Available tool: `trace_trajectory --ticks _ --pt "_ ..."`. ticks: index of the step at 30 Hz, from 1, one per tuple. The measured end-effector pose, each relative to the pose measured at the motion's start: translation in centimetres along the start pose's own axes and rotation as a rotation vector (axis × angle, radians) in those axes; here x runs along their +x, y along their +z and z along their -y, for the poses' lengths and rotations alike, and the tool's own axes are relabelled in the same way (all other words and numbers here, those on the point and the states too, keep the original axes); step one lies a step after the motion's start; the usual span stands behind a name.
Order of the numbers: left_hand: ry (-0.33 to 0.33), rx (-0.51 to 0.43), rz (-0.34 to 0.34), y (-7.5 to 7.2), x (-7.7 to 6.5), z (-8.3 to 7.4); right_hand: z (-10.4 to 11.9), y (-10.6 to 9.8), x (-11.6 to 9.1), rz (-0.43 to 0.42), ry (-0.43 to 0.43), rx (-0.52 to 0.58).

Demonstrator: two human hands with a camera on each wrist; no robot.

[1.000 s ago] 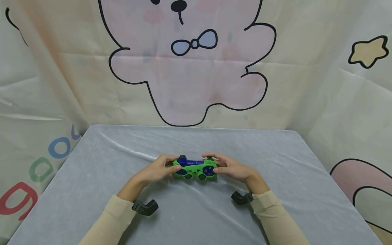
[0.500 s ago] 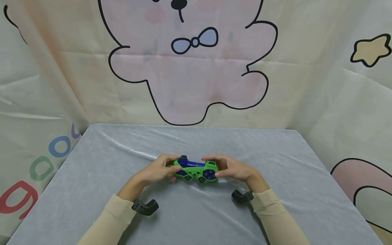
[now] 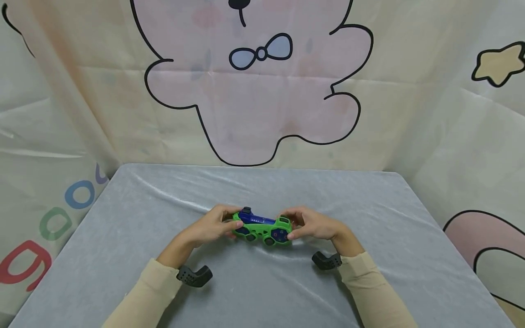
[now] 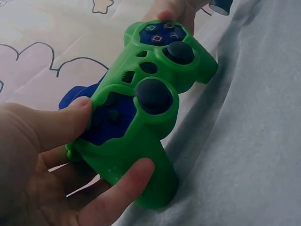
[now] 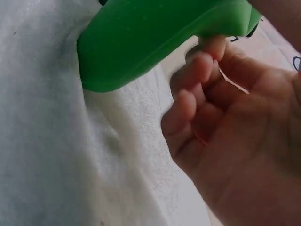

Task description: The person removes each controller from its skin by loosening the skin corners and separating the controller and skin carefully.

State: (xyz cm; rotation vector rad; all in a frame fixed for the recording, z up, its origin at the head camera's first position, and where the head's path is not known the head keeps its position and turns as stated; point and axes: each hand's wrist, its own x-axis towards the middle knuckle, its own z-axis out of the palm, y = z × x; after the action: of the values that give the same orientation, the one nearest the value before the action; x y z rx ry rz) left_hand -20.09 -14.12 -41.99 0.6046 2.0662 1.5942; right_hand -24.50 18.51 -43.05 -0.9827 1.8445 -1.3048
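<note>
A game controller (image 3: 262, 226), blue with a green cover, is gripped between both hands over the middle of the table, its face and thumbsticks toward me. My left hand (image 3: 213, 224) holds its left end. In the left wrist view the left thumb (image 4: 70, 117) lies beside the directional pad, one finger spreads along the green grip, and other fingers are behind. My right hand (image 3: 313, 224) pinches the right end, thumb by the symbol buttons. In the right wrist view several curled fingers (image 5: 193, 70) sit under the green cover, and the rounded grip end is close to the cloth.
A grey plush cloth (image 3: 262, 291) with soft creases covers the table. Behind stands a cream curtain (image 3: 123, 136) printed with a pink bear, and more printed fabric flanks both sides. Black wrist-worn devices (image 3: 194, 276) jut inward from both sleeves.
The controller's right end has dipped slightly toward me. My right hand has shifted a little to the right, its index finger drawn back from behind the top edge. The left hand stays nearly still.
</note>
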Motion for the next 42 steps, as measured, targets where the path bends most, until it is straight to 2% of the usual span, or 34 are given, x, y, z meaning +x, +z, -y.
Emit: trace_trajectory --ticks 5,9,15,22,32,42 --pt "0.021 0.036 0.007 0.0 0.0 -0.1 0.2 -0.1 -0.2 0.044 0.036 0.05" --pt "0.008 0.066 0.01 0.2 -0.2 -0.3 0.0 0.1 -0.4 0.053 0.061 0.084" --pt "-0.003 0.076 0.002 0.2 -0.2 -0.4 0.1 0.2 -0.2 0.001 0.089 0.071" --pt "0.007 0.069 0.024 0.1 -0.3 -0.1 -0.1 0.5 0.3 -0.011 0.011 0.151" --pt "-0.003 0.071 0.03 0.1 -0.4 0.0 -0.3 1.1 0.3 -0.058 -0.074 0.182" --pt "-0.019 0.096 -0.002 -0.2 -0.6 -0.2 -0.4 1.2 0.7 -0.12 -0.119 0.262"
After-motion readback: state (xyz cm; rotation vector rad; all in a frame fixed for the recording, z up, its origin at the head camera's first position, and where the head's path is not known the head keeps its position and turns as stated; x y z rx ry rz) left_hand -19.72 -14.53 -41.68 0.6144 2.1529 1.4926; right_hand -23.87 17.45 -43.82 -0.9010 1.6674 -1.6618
